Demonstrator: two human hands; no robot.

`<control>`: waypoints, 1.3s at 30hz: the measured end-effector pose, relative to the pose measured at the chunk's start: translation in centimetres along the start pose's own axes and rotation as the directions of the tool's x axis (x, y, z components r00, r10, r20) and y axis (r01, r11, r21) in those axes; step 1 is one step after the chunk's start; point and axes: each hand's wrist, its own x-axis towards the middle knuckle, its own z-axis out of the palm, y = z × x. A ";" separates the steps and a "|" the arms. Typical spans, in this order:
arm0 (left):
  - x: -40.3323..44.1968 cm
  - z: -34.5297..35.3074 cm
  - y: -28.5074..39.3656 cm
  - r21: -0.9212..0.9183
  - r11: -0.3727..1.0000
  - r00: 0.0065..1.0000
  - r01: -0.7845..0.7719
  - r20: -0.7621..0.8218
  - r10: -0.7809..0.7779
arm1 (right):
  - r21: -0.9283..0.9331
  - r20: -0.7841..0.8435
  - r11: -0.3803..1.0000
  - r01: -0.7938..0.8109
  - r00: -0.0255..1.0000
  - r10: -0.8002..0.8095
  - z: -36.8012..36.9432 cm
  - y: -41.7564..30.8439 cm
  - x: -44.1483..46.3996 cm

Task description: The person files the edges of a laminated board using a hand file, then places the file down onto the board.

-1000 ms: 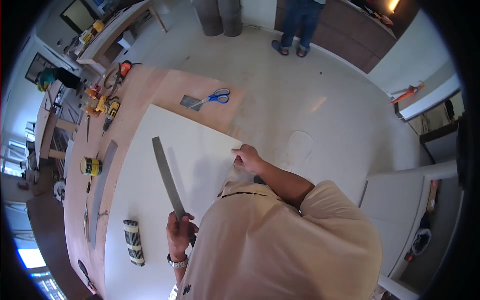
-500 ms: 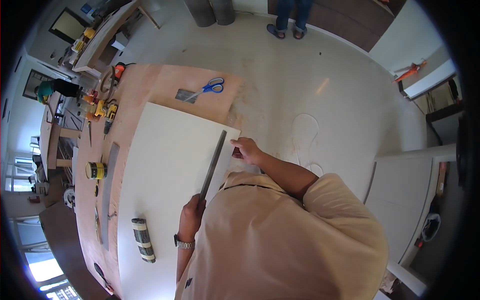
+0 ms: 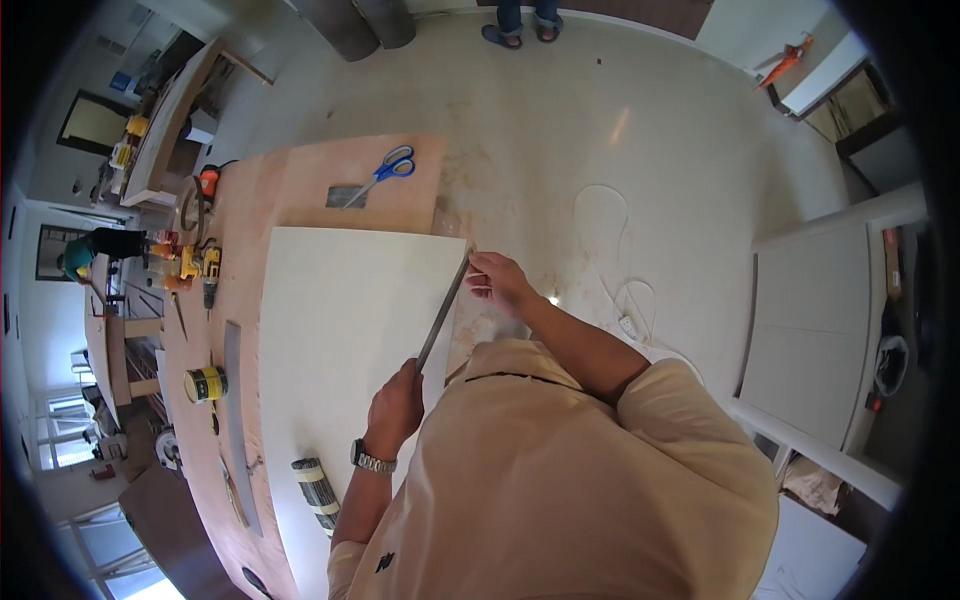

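My left hand (image 3: pixel 396 408), with a watch on its wrist, is closed around the near end of a long, thin dark grey strip (image 3: pixel 441 318). The strip slants along the right edge of a large white board (image 3: pixel 350 320). At the board's far right corner, the bent fingers of my right hand (image 3: pixel 500 282) pinch the strip's far tip. How the fingertips meet the board edge is partly hidden. A rolled dark bundle with pale bands (image 3: pixel 315 490) lies on the board, left of my left forearm.
Blue-handled scissors (image 3: pixel 385 172) rest across a small grey piece (image 3: pixel 341 197) on the wooden tabletop (image 3: pixel 290 180). A yellow-black can (image 3: pixel 205 384), long grey strip (image 3: pixel 240 430) and yellow drill (image 3: pixel 209 272) are at left. A white cord (image 3: pixel 626 215) loops on the floor. Another person's feet (image 3: pixel 520 33) stand beyond.
The strip has shifted from lying over the board to its right edge, its far end meeting my right fingers. My right hand has closed at the corner. The whole view has turned slightly.
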 end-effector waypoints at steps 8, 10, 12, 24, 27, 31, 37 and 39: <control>2.0 -2.6 1.6 0.222 0.975 0.979 -0.014 0.204 -0.032 | -0.084 -0.008 0.991 0.101 0.995 -0.102 -0.4 1.2 1.9; 2.3 -2.2 0.7 0.288 0.956 0.976 -0.047 0.217 -0.017 | -0.091 -0.037 0.993 0.072 0.996 -0.076 -0.2 1.4 2.3; 2.7 -1.8 0.9 0.310 0.950 0.961 -0.017 0.268 -0.070 | -0.089 -0.052 0.996 0.023 0.998 -0.027 -0.2 2.0 2.9; 3.5 -4.1 2.4 0.457 0.882 0.970 -0.118 0.243 0.004 | 0.010 -0.059 0.999 0.035 0.998 -0.034 -1.2 2.3 2.8; 4.1 -4.0 2.3 0.461 0.879 0.970 -0.120 0.245 0.004 | -0.006 -0.096 1.000 -0.001 0.995 0.000 -0.8 2.4 3.5; 4.7 -2.8 3.1 0.454 0.889 0.964 -0.054 0.256 -0.073 | -0.016 -0.130 0.998 -0.067 0.989 0.064 -0.8 3.2 4.2; 6.7 0.1 1.6 0.358 0.931 0.955 -0.074 0.293 -0.037 | 0.047 -0.171 0.994 -0.098 0.980 0.104 -2.1 4.4 6.6; 7.7 0.5 2.4 0.353 0.931 0.958 -0.098 0.286 -0.008 | 0.111 -0.170 0.991 -0.077 0.981 0.096 -2.6 3.1 6.8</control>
